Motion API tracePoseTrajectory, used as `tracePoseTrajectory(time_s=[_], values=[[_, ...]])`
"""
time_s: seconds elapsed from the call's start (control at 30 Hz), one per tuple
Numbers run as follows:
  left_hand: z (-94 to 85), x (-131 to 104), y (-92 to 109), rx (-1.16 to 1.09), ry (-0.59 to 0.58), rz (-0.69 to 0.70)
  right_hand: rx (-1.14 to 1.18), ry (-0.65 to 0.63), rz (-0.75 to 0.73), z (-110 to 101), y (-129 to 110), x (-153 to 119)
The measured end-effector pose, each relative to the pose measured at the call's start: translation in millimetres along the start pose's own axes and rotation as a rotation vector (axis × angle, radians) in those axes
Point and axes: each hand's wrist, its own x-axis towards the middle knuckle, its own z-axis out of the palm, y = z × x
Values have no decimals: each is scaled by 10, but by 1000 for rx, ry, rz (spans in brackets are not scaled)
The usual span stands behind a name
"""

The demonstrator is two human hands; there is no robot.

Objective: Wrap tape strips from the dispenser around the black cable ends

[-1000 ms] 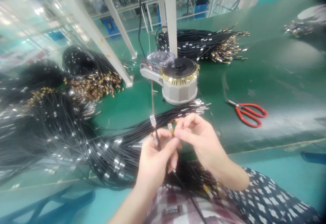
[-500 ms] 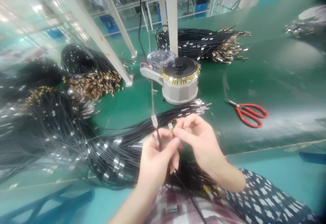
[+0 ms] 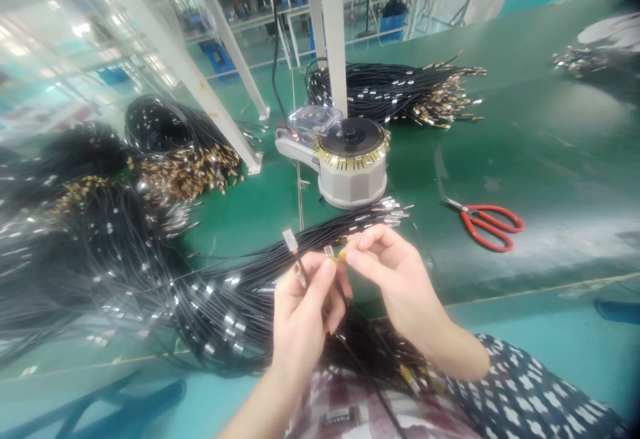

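My left hand (image 3: 297, 312) is closed around a black cable (image 3: 300, 267), whose flat silver connector (image 3: 290, 240) sticks up beyond the fingers. Between its thumb and forefinger shows a second, small silver-ended piece (image 3: 329, 251). Beside it, my right hand (image 3: 400, 269) pinches a small yellow strip (image 3: 342, 254), which looks like tape and touches the left fingertips. The cable runs down from under the left hand toward my lap. Just beyond the hands stands a round white tape dispenser (image 3: 353, 182) with yellow strips around its black disc.
Red-handled pliers or cutters (image 3: 493, 226) lie at the right. A bundle of black cables (image 3: 265, 252) passes behind my hands, with larger cable heaps (image 3: 180, 166) at left and another bundle (image 3: 370, 86) behind the dispenser. White posts (image 3: 337, 46) rise from the green table (image 3: 500, 152).
My left thumb has moved up and left onto the small silver-ended piece. The cable's connector has shifted left and tilts more. The yellow strip shows more clearly between the two hands.
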Motion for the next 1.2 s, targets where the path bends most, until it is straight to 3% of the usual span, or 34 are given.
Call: tracePoseTrajectory(time_s=[0.17,0.37,0.5,0.67,0.87,0.97,1.07,1.2], values=[[6,-4,6,34,9,18,-69,1,-26,-33,-44,-9],[41,-12,4,100,56,58,-250,89,-147,-12,-133,-70],[51,-17,-16,100,76,72,-159,108,-86,-1,-110,-65],[23,-7,-42,16,58,59,34,67,25,10,-16,-33],[-43,-16,-6,-44,68,43,-80,-3,92,-96,6,38],[-50,-26,14,-36,43,40,-183,-40,12,-138,-56,83],[-41,-28,6,-17,26,47,-306,-166,-90,-119,-149,107],[-53,-30,-35,-11,14,60,-410,-232,-88,-82,-237,110]])
